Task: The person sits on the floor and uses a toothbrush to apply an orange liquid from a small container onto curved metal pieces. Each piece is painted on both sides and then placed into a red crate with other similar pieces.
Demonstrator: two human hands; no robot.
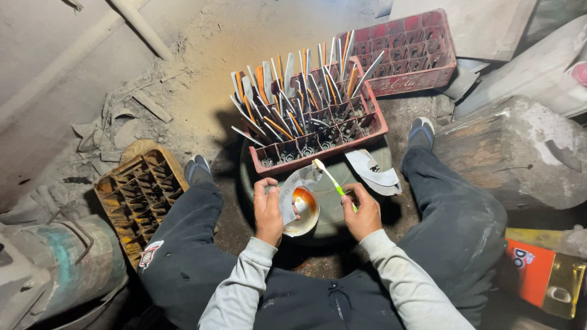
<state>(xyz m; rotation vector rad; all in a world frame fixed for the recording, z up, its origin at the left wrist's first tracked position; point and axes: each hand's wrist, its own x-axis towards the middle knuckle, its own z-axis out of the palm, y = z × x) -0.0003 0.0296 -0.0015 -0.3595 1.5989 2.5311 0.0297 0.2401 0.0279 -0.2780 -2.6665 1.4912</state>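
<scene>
Left hand is closed around the edge of a small shallow bowl, tilted up so its inside shows, with orange liquid pooled in it. Right hand is curled shut on the lower end of a green-handled toothbrush, whose white head points up and to the left, just above the bowl's rim. Both hands hover between the person's knees, over a round dark drum top. Just beyond them sits a red plastic crate on that drum (its cells are packed with upright metal blades, several streaked orange). Two loose curved blades lie beside the right hand. A second red crate stands farther back, and a rusty yellow crate lies on the dusty floor by the left knee.
</scene>
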